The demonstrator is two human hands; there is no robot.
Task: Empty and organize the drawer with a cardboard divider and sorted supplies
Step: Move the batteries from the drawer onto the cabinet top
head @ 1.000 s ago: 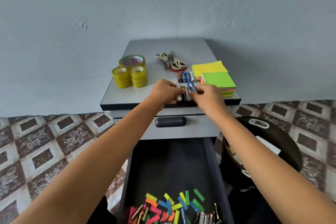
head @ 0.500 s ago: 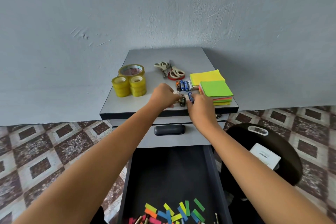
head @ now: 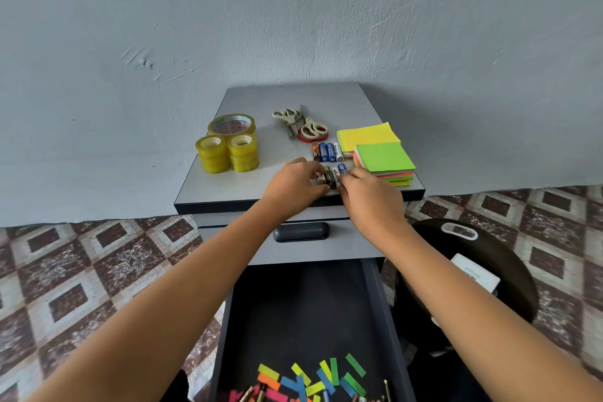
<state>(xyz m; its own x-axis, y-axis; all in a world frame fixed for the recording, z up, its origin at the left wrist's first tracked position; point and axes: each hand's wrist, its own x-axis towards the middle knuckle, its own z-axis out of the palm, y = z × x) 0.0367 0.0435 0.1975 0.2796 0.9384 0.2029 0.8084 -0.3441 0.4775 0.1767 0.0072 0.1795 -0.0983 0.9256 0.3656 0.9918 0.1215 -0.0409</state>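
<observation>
Holding a small clutch of batteries near the front edge of the tabletop: left hand curled round the dark ones, right hand pinching a blue one, the two close together. Could easily lose one: smooth metal cylinders on slick grey laminate, apt to roll off that edge into the open drawer or onto the tiled floor. Might also nudge the neat row just behind, same round, glossy shape. Further out: soft square pads of notes, plastic-handled scissors, glossy yellow tape rolls. Down in the drawer, loose paper flags.
</observation>
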